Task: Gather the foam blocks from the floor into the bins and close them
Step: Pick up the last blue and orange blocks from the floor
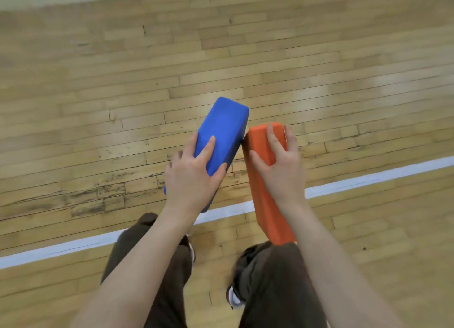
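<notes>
Head view, looking steeply down. The left hand (190,177) grips a blue foam block (222,133): the fingers curl over its left edge and upper face, with one finger lying straight along the top, and the thumb presses the near right corner. The block points away from the person, its far end raised toward the upper right, and it is clear of the floor. The right hand (278,166) grips an orange foam block (264,197): the fingers wrap over its far end from the right side and the thumb lies on the left face. This block runs from the fingertips back toward the person, its near end hanging just above the right knee. The two blocks meet, or very nearly meet, at the far left corner of the orange one, where the blue block's right edge comes alongside; whether they truly touch cannot be told. Both forearms are bare and enter from the near edge. Below them are brown trousers (157,273) and part of a shoe (234,298). The wooden floor (98,94) of pale strips fills the rest of the view, crossed by a white painted line (368,180) running from the near left to the far right beneath both blocks.
</notes>
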